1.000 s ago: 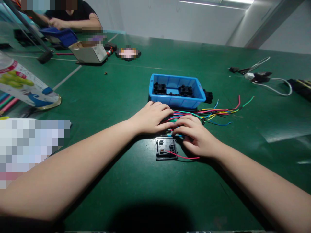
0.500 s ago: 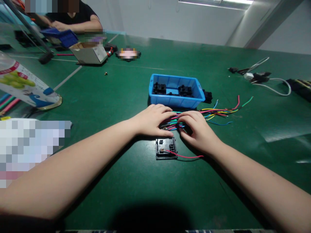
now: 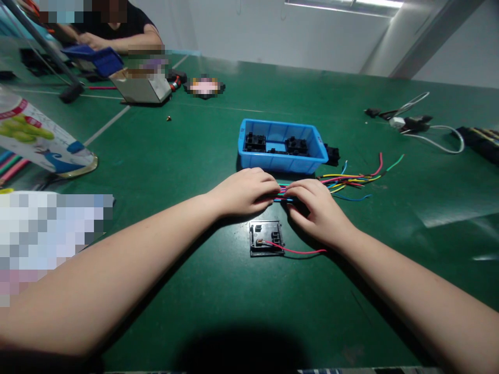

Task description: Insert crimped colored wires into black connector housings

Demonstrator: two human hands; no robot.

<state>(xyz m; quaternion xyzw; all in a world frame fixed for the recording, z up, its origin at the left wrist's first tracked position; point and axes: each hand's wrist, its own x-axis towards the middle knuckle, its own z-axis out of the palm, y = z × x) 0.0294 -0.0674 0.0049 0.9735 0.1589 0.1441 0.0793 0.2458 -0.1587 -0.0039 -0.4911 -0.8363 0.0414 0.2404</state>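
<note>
A bundle of coloured wires (image 3: 343,179) lies on the table, red, yellow, green and blue, with loose ends fanning out to the right. My left hand (image 3: 253,191) is closed around the bundle's left end, hiding that end. Just beside it, my right hand (image 3: 315,205) grips the same wires with thumb and fingers curled. Short lengths of wire show between the two hands. Nearer to me, a square black plastic part (image 3: 265,238) lies flat, apart from both hands. One red wire (image 3: 302,252) is attached to it and trails right, under my right hand's edge.
Behind my hands stands a blue bin (image 3: 283,165) holding black plastic parts. A labelled bottle (image 3: 42,135) and a blurred white sheet (image 3: 39,228) are at left. A white box (image 3: 142,88) stands farther back, near a seated person (image 3: 128,36). Cables (image 3: 413,124) lie at right.
My left hand's fingers and thumb have closed over the wires' left end, which showed before. My right hand stays almost in place on the bundle.
</note>
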